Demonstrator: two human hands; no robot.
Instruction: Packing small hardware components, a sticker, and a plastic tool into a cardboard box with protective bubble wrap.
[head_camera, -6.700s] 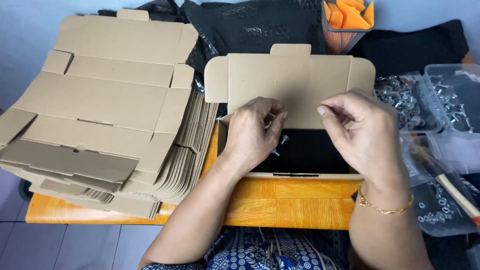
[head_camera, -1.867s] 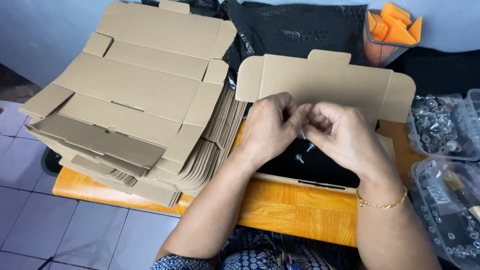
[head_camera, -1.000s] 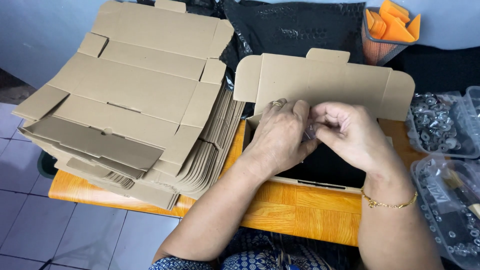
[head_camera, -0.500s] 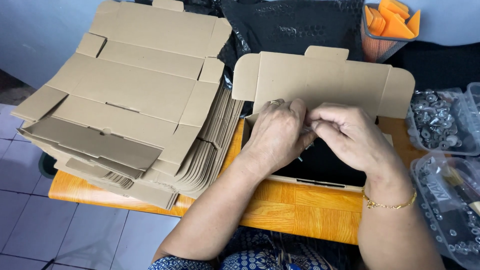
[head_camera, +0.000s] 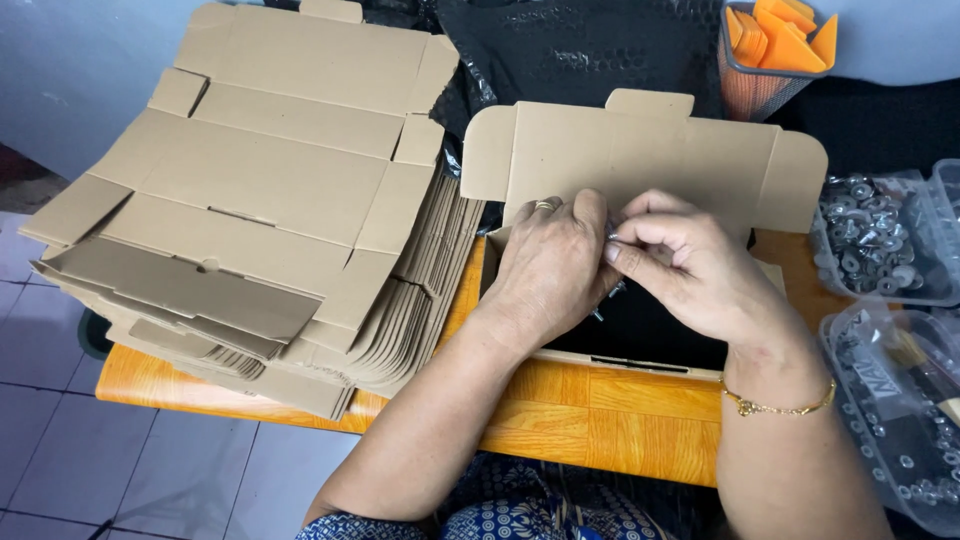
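Head view: left hand (head_camera: 550, 265) and right hand (head_camera: 690, 270) pinch small metal hardware (head_camera: 612, 238) together above an open box (head_camera: 640, 180) at the table's (head_camera: 600, 400) near edge.

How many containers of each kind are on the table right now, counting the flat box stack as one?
Open cardboard box: 1
Stack of flat cardboard box blanks: 1
Clear plastic trays of small metal parts: 2
Mesh cup of orange pieces: 1
Total: 5
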